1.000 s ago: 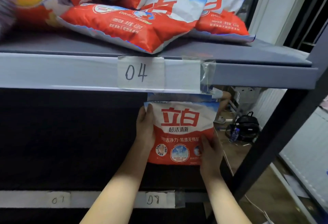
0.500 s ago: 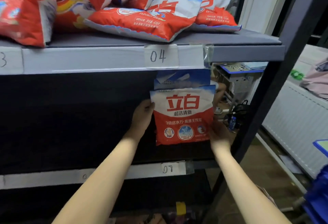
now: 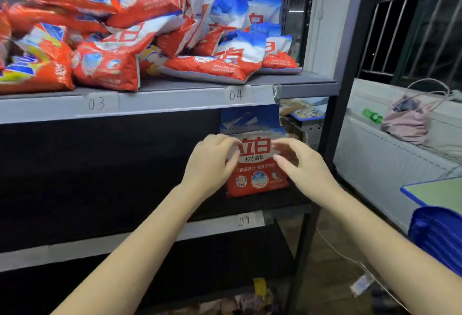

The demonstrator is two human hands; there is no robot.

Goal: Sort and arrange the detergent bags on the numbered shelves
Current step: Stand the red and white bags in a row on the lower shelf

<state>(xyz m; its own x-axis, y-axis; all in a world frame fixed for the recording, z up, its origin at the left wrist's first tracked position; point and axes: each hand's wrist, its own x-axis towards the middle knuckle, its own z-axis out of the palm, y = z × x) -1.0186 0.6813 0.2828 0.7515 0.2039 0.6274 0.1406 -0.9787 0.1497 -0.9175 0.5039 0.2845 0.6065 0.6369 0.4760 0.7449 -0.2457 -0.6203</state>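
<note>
A red and white detergent bag [image 3: 257, 179] stands upright at the right end of the shelf labelled 08 [image 3: 243, 220]. Behind it, the blue top of a second bag [image 3: 250, 119] shows. My left hand [image 3: 212, 162] curls its fingers round the front bag's upper left corner. My right hand [image 3: 302, 164] lies against the bag's upper right part, thumb and fingers loosely bent and slightly apart. Several red, white and blue detergent bags [image 3: 200, 64] are heaped on the shelf above, over the labels 03 [image 3: 96, 103] and 04 [image 3: 235, 94].
The rack's dark upright post [image 3: 332, 139] stands just right of the bag. To its right are a white ledge with a pink bag [image 3: 407, 119] and a green bottle [image 3: 372, 115], and a blue stack [image 3: 437, 237]. Items lie on the floor under the rack.
Both hands have moved from the bag's sides and lower edge up to its top corners. The view has pulled back and left, and label 03 now shows.
</note>
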